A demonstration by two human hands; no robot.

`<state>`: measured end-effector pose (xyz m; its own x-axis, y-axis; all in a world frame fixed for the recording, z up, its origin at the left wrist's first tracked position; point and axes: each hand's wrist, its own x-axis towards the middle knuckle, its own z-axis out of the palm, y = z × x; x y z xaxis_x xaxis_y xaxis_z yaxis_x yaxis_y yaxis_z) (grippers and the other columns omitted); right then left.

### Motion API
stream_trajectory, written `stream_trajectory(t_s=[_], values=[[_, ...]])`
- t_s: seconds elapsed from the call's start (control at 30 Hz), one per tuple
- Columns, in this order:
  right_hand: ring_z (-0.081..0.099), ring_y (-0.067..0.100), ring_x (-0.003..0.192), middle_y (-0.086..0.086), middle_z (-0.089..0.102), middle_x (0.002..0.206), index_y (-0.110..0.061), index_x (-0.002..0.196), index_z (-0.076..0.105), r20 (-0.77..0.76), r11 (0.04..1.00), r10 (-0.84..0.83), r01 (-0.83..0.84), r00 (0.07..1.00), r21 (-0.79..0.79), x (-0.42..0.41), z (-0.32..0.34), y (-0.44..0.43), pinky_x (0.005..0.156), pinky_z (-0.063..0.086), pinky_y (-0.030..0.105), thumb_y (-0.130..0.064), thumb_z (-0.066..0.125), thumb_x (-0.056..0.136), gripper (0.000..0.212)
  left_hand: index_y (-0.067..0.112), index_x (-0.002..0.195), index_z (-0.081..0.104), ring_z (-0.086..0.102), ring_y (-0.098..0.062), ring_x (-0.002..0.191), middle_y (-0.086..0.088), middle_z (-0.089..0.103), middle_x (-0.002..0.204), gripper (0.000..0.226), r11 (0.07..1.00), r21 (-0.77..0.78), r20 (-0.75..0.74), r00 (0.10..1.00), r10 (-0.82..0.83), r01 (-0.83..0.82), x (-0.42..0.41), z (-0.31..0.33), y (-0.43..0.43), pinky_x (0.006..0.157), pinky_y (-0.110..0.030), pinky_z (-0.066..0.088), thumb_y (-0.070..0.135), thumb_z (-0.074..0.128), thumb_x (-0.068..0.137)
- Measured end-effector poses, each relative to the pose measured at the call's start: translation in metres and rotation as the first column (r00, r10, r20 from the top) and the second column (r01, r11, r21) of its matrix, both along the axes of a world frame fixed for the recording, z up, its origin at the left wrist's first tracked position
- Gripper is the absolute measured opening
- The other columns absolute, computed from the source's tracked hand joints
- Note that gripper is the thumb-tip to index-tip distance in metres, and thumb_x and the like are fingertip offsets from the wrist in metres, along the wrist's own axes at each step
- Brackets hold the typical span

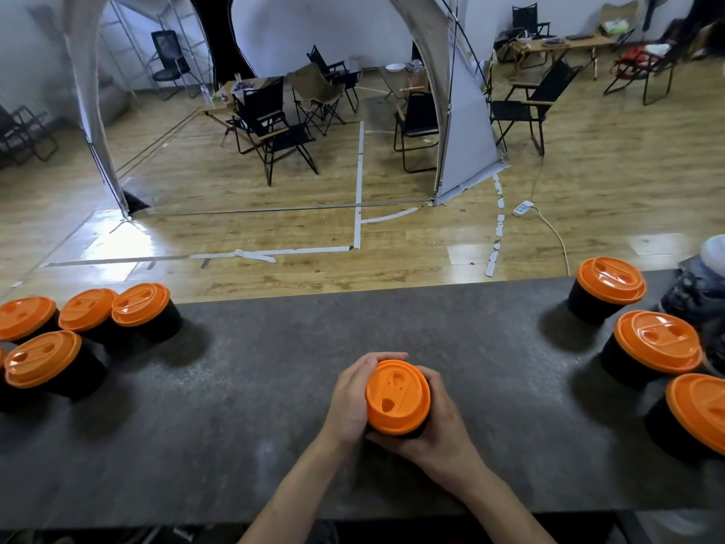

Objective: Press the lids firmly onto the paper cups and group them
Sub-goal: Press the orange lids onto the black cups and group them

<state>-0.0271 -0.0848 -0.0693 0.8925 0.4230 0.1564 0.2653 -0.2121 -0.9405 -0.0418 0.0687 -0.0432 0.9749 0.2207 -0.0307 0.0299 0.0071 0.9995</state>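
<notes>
A black paper cup with an orange lid (397, 396) stands in the middle of the dark counter (255, 406). My left hand (351, 398) wraps round its left side, fingers curled over the far rim. My right hand (435, 426) grips its right and near side. The cup's wall is mostly hidden by both hands. A group of several lidded cups (78, 331) stands at the left end. Three lidded cups (651, 343) stand at the right end, apart from each other.
A dark patterned bundle with a pale top (694, 284) lies at the counter's far right corner. Beyond the far edge are a wooden floor, folding chairs (274, 123) and a tent frame.
</notes>
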Motion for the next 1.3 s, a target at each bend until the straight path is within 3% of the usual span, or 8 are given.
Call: stream_trajectory(t_s=[0.17,0.33,0.47,0.67,0.9,1.17,1.3], values=[[0.056,0.006,0.128,-0.024,0.055,0.135,-0.03,0.143,0.039,0.008,0.999,0.043,-0.043,0.999,0.004,0.003,-0.003,-0.005,0.102,0.046,0.02,-0.029,0.092,0.065,0.095,0.002,0.113,0.074,0.07,-0.019,0.11,-0.007,0.076,0.114,0.047,0.998,0.022,-0.01,0.998,-0.062,0.062,0.009,0.008,0.008,0.092,-0.019,0.05,0.029,0.039,0.098],[0.055,0.003,0.129,-0.027,0.053,0.137,-0.035,0.145,0.037,-0.011,0.999,0.049,-0.049,0.999,0.002,0.001,0.0,0.0,0.103,0.045,0.019,-0.047,0.095,0.063,0.101,0.001,0.11,0.075,0.068,-0.02,0.115,-0.006,0.075,0.118,0.047,1.0,-0.017,0.012,1.0,-0.023,0.023,0.006,0.002,0.001,0.098,-0.024,0.05,0.029,0.039,0.098],[0.063,0.005,0.115,-0.023,0.06,0.125,-0.033,0.13,0.045,-0.005,1.0,-0.024,0.024,1.0,-0.002,0.001,-0.005,0.0,0.092,0.052,0.024,-0.044,0.097,0.06,0.088,0.001,0.109,0.075,0.069,-0.018,0.114,-0.005,0.076,0.118,0.047,1.0,-0.027,0.022,1.0,0.012,-0.012,0.005,0.0,0.001,0.094,-0.02,0.049,0.029,0.039,0.097],[0.063,0.009,0.117,-0.016,0.064,0.122,-0.032,0.131,0.052,0.044,0.999,0.012,-0.01,0.999,-0.034,0.005,-0.007,-0.003,0.096,0.052,0.033,-0.026,0.09,0.066,0.075,0.003,0.108,0.076,0.066,-0.015,0.119,-0.003,0.074,0.121,0.044,0.997,0.029,0.006,0.998,-0.068,0.067,0.017,0.006,0.007,0.098,-0.019,0.046,0.025,0.039,0.099],[0.061,0.006,0.118,-0.019,0.059,0.125,-0.028,0.132,0.049,0.045,0.999,-0.032,0.031,0.998,0.02,0.002,-0.002,0.0,0.093,0.046,0.014,-0.033,0.099,0.062,0.085,0.003,0.112,0.075,0.069,-0.015,0.112,-0.004,0.076,0.116,0.048,1.0,0.002,0.013,1.0,-0.003,0.003,0.006,0.003,0.001,0.093,-0.018,0.049,0.031,0.038,0.097],[0.058,0.007,0.126,-0.02,0.058,0.132,-0.033,0.139,0.044,0.072,1.0,0.009,-0.009,0.997,-0.007,0.003,-0.005,-0.002,0.104,0.046,0.025,-0.017,0.087,0.067,0.085,0.005,0.112,0.075,0.068,-0.014,0.115,-0.002,0.076,0.118,0.047,1.0,0.014,0.011,1.0,-0.02,0.02,0.01,0.005,0.002,0.096,-0.018,0.048,0.029,0.037,0.099],[0.054,0.005,0.13,-0.025,0.053,0.137,-0.03,0.142,0.042,0.03,1.0,0.007,-0.008,1.0,0.016,0.001,-0.002,0.001,0.104,0.042,0.016,-0.034,0.096,0.065,0.093,0.007,0.112,0.076,0.07,-0.019,0.112,-0.006,0.077,0.113,0.049,0.999,-0.04,0.006,1.0,0.024,-0.024,0.006,-0.003,0.001,0.097,-0.024,0.05,0.032,0.036,0.098]])
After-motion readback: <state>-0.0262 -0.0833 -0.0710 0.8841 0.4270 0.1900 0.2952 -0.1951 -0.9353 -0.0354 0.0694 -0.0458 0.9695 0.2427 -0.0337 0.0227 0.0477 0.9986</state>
